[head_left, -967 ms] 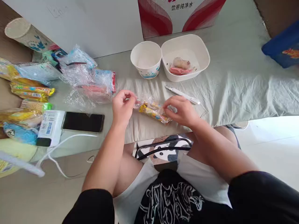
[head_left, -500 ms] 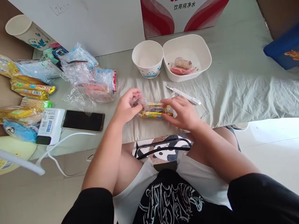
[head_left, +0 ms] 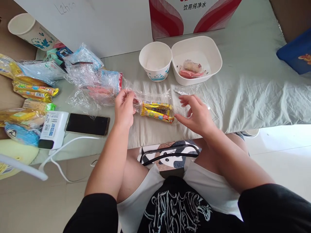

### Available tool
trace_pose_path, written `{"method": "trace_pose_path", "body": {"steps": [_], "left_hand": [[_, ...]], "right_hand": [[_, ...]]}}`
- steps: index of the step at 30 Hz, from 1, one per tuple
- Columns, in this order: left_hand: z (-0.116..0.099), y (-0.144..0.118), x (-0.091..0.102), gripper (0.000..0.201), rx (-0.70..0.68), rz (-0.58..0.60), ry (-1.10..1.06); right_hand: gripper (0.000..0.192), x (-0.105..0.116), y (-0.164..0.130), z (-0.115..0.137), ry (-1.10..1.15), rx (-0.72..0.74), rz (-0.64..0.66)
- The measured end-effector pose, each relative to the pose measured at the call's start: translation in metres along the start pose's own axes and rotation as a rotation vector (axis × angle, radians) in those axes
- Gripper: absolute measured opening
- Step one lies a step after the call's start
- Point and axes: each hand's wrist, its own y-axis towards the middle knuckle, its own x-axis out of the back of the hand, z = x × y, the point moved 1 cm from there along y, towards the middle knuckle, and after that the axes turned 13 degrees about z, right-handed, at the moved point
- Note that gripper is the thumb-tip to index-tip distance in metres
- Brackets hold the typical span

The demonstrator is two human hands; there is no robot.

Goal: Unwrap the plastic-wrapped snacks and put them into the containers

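The left hand (head_left: pixel 125 106) is closed, thumb against fingers, on the gathered left end of a transparent film (head_left: pixel 156 96). The yellow packs (head_left: pixel 155 114) lie with the film on the cloth (head_left: pixel 255 100), between the hands, their long sides running roughly along the front edge, with a strip of cloth separating them from that edge. The right hand (head_left: pixel 199 113) is unclenched, thumb spread from the fingers, at the packs' right end; whether the thumb touches film cannot be told. Its fingers partly cover a cutter (head_left: pixel 178 92), only the ends of which show. Behind the packs, the cup (head_left: pixel 157 74) stands upright just beside the bowl (head_left: pixel 204 60), limiting room toward the carton (head_left: pixel 165 19). The bowl holds small wrapped pieces (head_left: pixel 191 69) low against its near wall. To the left, a heap of wrappers (head_left: pixel 107 85) reaches close to the left hand; the phone (head_left: pixel 87 124) lies flat nearer the front edge. On the right, wrinkled cloth extends from the hand toward a blue object (head_left: pixel 295 56), giving the widest working margin.
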Motion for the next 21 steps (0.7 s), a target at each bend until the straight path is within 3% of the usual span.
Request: {"method": "trace_pose_path", "body": {"steps": [3, 8, 10, 12, 17, 19, 21], "left_hand": [[0.001, 0.001, 0.005, 0.034, -0.079, -0.029, 0.066], [0.001, 0.000, 0.008, 0.033, -0.083, -0.045, 0.044], [-0.001, -0.001, 0.006, 0.030, -0.028, -0.037, -0.016], [-0.004, -0.002, 0.004, 0.026, 0.002, -0.038, -0.070], [-0.009, -0.001, 0.002, 0.016, 0.083, -0.024, -0.107], [-0.009, 0.000, 0.007, 0.016, 0.121, -0.020, -0.008], [-0.007, -0.001, 0.014, 0.022, 0.091, 0.002, 0.169]], "right_hand": [[0.018, -0.002, 0.000, -0.001, -0.086, 0.021, 0.065], [0.012, 0.009, -0.001, 0.014, 0.041, 0.224, -0.113], [0.017, 0.015, -0.003, 0.021, 0.205, 0.339, 0.004], [0.019, 0.019, -0.005, 0.026, 0.366, 0.392, 0.221], [0.027, 0.019, -0.008, 0.026, 0.529, 0.336, 0.739], [0.024, 0.015, -0.007, 0.024, 0.502, 0.305, 0.776], [0.022, 0.008, -0.001, 0.022, 0.368, 0.242, 0.595]]}}
